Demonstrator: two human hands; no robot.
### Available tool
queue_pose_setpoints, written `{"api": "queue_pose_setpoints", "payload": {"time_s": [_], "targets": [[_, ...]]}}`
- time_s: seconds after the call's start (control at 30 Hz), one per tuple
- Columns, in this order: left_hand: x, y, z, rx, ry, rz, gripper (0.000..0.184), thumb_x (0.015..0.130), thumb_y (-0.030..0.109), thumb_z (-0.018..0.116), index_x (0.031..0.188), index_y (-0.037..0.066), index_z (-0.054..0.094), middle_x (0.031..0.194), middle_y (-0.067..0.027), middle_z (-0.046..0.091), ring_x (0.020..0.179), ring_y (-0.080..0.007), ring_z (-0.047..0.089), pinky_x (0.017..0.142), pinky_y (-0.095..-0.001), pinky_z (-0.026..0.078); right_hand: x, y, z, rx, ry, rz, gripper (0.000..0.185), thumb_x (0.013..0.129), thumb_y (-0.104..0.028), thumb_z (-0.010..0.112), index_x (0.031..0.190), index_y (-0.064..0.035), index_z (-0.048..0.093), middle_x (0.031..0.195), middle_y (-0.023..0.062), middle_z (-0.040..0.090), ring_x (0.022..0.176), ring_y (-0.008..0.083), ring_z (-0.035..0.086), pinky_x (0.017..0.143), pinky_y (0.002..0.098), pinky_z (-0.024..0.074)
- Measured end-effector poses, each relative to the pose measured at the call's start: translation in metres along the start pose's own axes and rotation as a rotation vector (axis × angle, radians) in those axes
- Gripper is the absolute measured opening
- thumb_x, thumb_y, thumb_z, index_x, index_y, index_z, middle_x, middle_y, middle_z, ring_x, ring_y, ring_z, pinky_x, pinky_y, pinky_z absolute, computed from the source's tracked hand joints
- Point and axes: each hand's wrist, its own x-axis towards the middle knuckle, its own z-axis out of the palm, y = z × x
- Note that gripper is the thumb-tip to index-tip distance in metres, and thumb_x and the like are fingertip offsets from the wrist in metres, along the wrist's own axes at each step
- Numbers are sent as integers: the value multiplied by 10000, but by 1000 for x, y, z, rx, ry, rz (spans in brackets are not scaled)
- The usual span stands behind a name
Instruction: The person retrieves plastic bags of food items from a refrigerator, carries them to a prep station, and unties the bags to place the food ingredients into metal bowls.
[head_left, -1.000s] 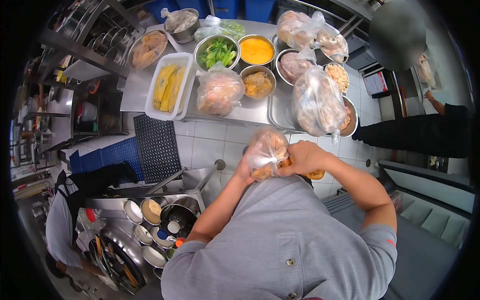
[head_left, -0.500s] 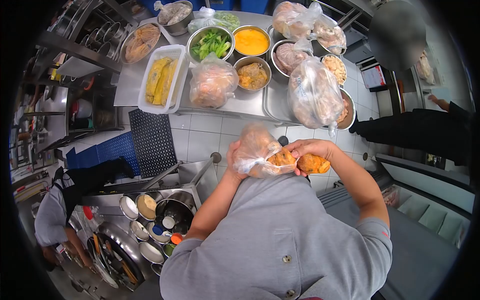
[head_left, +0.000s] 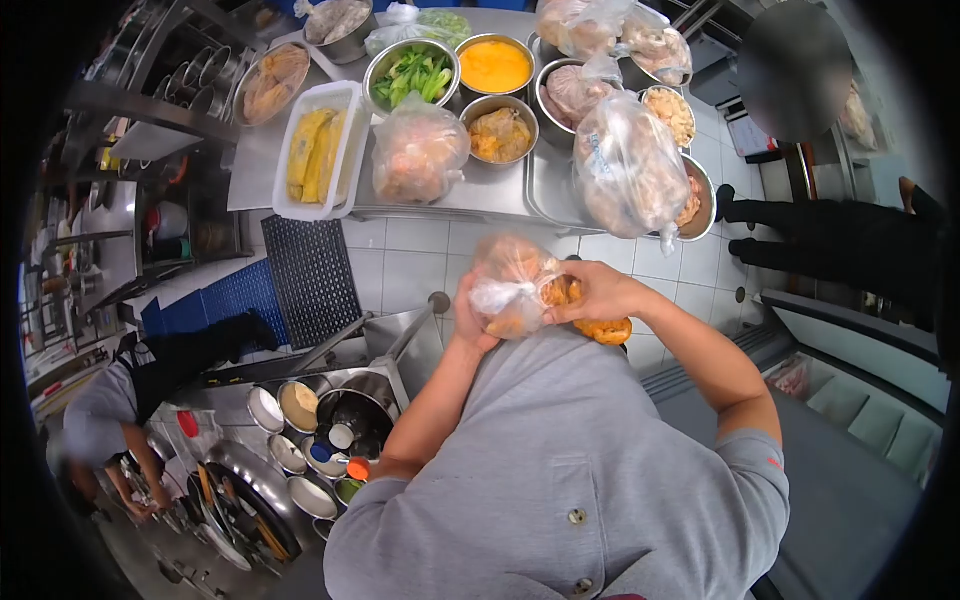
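In front of my chest I hold a knotted clear plastic bag with pale orange food inside. My left hand is wrapped round its left side, its fingers partly hidden behind it. My right hand pinches the bag's right part, where deeper orange pieces show through the plastic. Below that hand hangs another orange portion; whether it belongs to the same bag I cannot tell.
A steel table ahead carries a white tub, a bowl of chopped greens, a pot of yellow liquid and a large full bag. One person works at left; another stands at right.
Both hands have come closer together, my right hand moving left along the bag. The hanging orange portion has shifted left and is now partly beneath my right hand.
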Motion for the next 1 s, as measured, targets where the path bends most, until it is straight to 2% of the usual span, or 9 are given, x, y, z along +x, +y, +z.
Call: {"api": "queue_pose_setpoints", "payload": {"time_s": [0.1,0.2,0.27,0.33,0.47,0.53,0.67,0.77,1.0], "targets": [[-2,-7,-26,14,-33,34,572,964,457,507,1364,48,527,1293,-145,619,1179,-295,617,1022,-460,509,-3,0,-3,144,71,-76,633,745,-455,857,1199,-62,657,1118,142,669,1067,286,637,946,367,484],[-2,-10,-39,91,-53,15,564,961,432,547,1368,42,521,1299,-145,617,1183,-287,619,1021,-455,513,-17,-13,-11,-68,221,-53,609,734,-496,829,1172,-94,697,1052,156,678,1039,322,643,909,408,496],[-3,-11,-34,146,-70,5,565,959,418,565,1372,36,514,1302,-147,617,1184,-283,620,1020,-452,516,-26,-28,-11,-271,290,-64,561,704,-454,828,1115,-89,717,1005,140,666,967,324,647,846,414,504],[-5,-8,-18,270,-54,-17,538,1005,369,460,1395,0,483,1328,-160,594,1189,-277,619,1046,-423,494,-32,-35,-13,-312,297,-84,537,692,-429,819,1097,-89,721,1004,130,668,944,329,650,819,423,509],[0,-1,1,443,-106,-60,592,993,394,480,1431,-2,448,1352,-162,581,1213,-282,609,1062,-419,483,-41,-46,-20,-436,268,-117,463,680,-353,803,1059,-94,733,983,99,670,866,332,663,748,434,528],[6,-3,-24,196,-141,-151,625,966,395,504,1446,1,433,1369,-167,574,1222,-290,604,1061,-427,479,-45,-46,-24,-475,258,-147,452,676,-332,802,1058,-99,734,977,81,672,848,325,665,728,431,531],[9,6,-3,316,-86,-177,636,941,381,516,1447,6,434,1380,-173,569,1227,-302,603,1062,-442,475,-55,-49,-21,-619,273,-244,443,655,-277,799,1058,-107,732,978,34,676,803,298,666,683,404,533],[12,5,-14,187,-80,-223,620,931,345,509,1446,8,435,1374,-180,574,1223,-313,604,1061,-449,477,-63,-49,-23,-618,280,-309,439,647,-271,796,1049,-107,728,987,18,674,790,288,667,672,394,529],[8,-2,-32,41,-74,-145,630,914,348,506,1436,0,444,1348,-187,589,1213,-345,603,1050,-484,482,-60,-18,-14,-438,234,-352,464,648,-242,806,1080,-97,719,963,58,697,828,296,666,689,375,532]]}}
